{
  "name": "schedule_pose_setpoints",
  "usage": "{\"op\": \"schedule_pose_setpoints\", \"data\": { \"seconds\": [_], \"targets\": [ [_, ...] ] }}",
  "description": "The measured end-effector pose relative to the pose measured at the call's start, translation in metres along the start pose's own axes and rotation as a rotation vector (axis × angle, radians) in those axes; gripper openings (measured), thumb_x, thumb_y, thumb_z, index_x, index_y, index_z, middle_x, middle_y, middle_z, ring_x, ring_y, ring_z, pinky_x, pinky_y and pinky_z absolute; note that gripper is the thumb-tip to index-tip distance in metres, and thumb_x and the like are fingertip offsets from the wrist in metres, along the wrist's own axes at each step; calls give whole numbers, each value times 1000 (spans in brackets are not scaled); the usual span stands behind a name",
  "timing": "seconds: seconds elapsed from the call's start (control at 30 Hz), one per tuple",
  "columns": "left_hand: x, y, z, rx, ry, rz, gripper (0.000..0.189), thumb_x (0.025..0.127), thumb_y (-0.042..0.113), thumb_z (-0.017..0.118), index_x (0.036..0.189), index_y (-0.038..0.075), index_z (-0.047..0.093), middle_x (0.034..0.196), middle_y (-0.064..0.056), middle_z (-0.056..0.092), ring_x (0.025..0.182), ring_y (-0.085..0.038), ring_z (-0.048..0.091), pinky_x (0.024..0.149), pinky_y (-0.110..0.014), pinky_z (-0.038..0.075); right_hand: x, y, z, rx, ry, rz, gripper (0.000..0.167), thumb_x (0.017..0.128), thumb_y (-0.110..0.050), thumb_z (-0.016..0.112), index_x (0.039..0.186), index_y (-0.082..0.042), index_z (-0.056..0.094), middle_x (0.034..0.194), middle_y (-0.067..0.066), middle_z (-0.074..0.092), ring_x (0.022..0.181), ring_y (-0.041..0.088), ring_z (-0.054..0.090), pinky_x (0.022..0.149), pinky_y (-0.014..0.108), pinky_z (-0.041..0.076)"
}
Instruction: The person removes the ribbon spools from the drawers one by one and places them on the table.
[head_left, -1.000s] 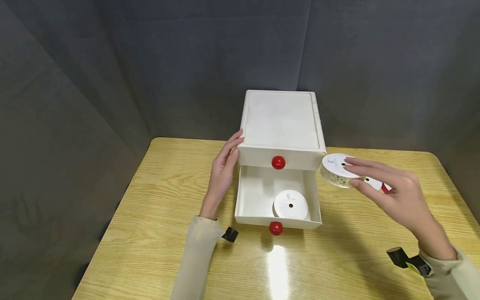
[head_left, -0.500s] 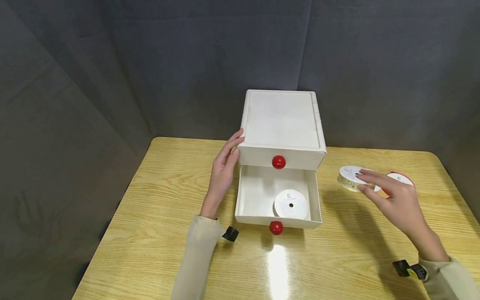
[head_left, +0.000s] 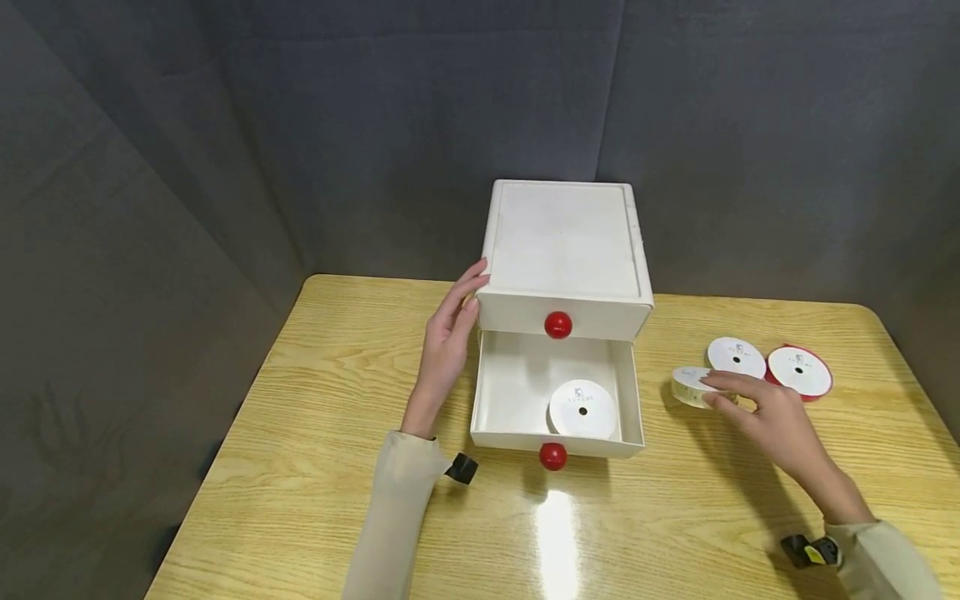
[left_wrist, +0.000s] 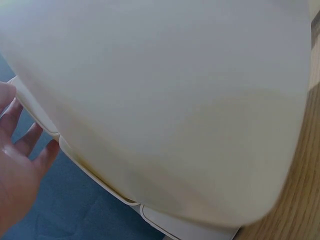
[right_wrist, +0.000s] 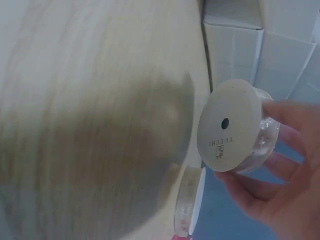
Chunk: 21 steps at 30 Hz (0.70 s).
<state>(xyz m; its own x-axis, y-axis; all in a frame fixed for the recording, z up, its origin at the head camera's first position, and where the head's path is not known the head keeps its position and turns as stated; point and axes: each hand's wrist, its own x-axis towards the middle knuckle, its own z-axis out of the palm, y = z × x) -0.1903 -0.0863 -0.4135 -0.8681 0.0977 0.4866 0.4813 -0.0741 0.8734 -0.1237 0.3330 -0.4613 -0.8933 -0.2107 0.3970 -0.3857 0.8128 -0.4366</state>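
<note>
Wooden table (head_left: 300,467) is supporting a white cabinet (head_left: 562,237), whose lower drawer (head_left: 506,387) is standing pulled out. Left hand (head_left: 446,346) is resting against the cabinet's left front edge, fingers extended, gripping nothing. Right hand (head_left: 780,421) is pinching a patterned spool (head_left: 688,386) by its rim, right of the drawer and apart from it. White spool (head_left: 726,352) and red-edged spool (head_left: 799,379) are lying beyond; drawer spool (head_left: 583,400) is lying front-right inside. Risks, judged: loosening fingers dropping the pinched spool; a low sideways sweep knocking the white spool.
</note>
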Motion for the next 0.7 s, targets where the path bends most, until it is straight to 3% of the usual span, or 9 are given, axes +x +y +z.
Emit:
{"op": "schedule_pose_setpoints", "data": {
  "seconds": [0.13, 0.4, 0.63, 0.7],
  "targets": [
    [0, 1, 0, -4, 3, -5, 35, 111, 7, 44, 141, -5, 57, 160, -7, 46, 151, -16, 35, 124, -36, 29, -1, 2, 4, -17, -21, -26, 27, 80, -9, 87, 106, -10, 82, 109, 11, 78, 97, 18, 70, 69, 18, 45],
    [3, 1, 1, -8, 2, 53, 32, 110, 6, 46, 136, -9, 58, 156, -14, 48, 149, -21, 39, 122, -40, 34, -6, 2, 6, 2, -44, -78, 30, 77, -4, 88, 106, -8, 82, 112, 12, 77, 107, 5, 65, 74, 9, 43],
    [11, 4, 1, 76, 21, 127, 27, 110, 6, 47, 124, -9, 64, 145, -20, 55, 146, -24, 42, 123, -41, 33, -9, 3, 9, -30, -50, -136, 32, 71, 0, 90, 102, -6, 82, 112, 14, 77, 97, 31, 75, 85, -4, 35],
    [13, 4, 0, 81, 29, 137, 25, 109, 5, 47, 121, -9, 65, 142, -22, 56, 148, -31, 40, 123, -41, 31, -10, 4, 12, -35, -51, -155, 34, 70, 1, 90, 102, -6, 81, 112, 14, 77, 96, 36, 75, 87, -4, 35]
  ]
}}
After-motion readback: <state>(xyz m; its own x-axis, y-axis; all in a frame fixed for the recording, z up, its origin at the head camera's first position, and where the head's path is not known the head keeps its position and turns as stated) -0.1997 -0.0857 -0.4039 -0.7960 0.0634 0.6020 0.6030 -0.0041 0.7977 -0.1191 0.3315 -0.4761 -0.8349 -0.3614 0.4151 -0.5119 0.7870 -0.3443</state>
